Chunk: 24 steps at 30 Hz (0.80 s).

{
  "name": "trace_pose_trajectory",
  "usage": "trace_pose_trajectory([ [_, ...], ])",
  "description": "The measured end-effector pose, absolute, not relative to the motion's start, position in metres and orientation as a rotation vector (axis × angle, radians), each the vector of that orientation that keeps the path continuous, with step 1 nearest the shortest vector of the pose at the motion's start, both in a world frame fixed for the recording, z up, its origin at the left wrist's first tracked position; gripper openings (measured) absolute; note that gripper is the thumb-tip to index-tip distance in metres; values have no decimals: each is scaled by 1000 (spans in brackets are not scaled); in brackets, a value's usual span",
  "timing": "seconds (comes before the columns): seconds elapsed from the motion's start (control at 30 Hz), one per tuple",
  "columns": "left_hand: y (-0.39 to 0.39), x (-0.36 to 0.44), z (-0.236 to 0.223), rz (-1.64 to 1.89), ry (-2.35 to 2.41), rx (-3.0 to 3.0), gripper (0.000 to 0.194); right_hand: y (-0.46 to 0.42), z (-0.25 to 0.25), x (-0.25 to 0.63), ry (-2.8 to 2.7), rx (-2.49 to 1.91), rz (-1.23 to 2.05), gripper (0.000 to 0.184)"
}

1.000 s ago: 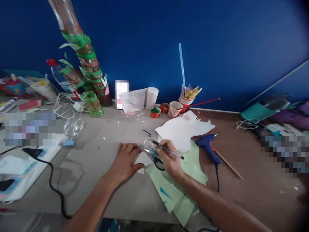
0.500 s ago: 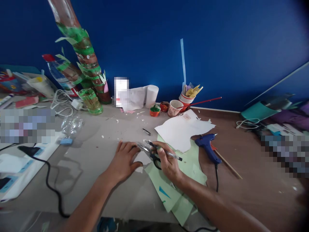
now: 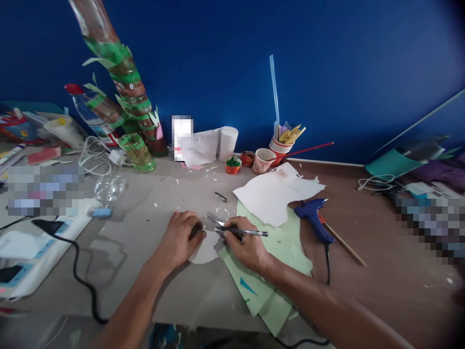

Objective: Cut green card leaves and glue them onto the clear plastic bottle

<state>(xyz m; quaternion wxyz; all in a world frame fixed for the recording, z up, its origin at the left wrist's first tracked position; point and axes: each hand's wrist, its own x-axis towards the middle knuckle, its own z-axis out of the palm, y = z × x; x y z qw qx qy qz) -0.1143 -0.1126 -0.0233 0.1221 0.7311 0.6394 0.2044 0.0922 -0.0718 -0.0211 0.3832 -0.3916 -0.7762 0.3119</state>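
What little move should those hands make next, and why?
Probably bring the tip of the pen onto the small white paper piece. The right hand holds the pen with its tip towards that piece, and the left hand is at the paper's edge, seemingly well placed to steady it. Whether the tip already touches is too small to tell.

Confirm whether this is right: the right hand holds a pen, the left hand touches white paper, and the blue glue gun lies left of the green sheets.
Wrong side: the head view shows the blue glue gun lying right of the green sheets. The right hand does hold a pen, and the left hand touches white paper.
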Motion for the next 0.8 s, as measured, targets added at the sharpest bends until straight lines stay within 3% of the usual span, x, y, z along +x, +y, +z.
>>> trace_pose_trajectory([
  [0.17, -118, -118, -25, 501, 1717, 2182, 37, -71, -23, 91, -1909, -1073, 884, 7],
  [0.4, -117, -111, -31, 537, 1794, 2167, 27, -73, -30, 91, -2019, -1029, 699, 7],
  [0.8, -118, -109, -34, 553, 1784, 2181, 28, -74, -31, 89, -2066, -1092, 718, 6],
])
